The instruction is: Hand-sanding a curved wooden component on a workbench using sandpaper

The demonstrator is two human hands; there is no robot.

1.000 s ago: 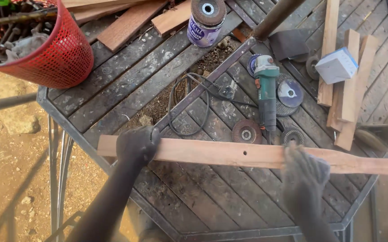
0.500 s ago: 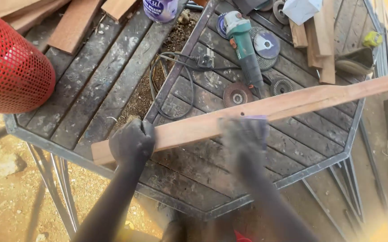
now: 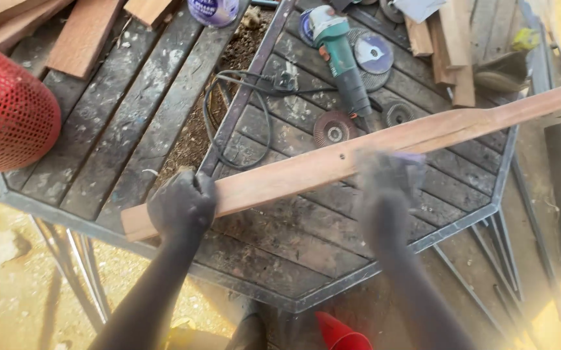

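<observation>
One plank (image 3: 332, 165) lies slantwise across the counter (image 3: 306, 246), its right end jutting past the edge. My left hand (image 3: 182, 206) is clenched around its near end; my right hand (image 3: 384, 185) presses on its middle, blurred, a scrap of purple showing under the fingers, so I cannot tell its grip. Just beyond the plank sit one green grinder (image 3: 339, 55) with its black cord (image 3: 241, 110) looped, and four loose discs (image 3: 332, 129) near it. One red mesh basket (image 3: 8, 110) stands far left. Several wood offcuts (image 3: 452, 45) are stacked at the upper right, well apart from both hands.
</observation>
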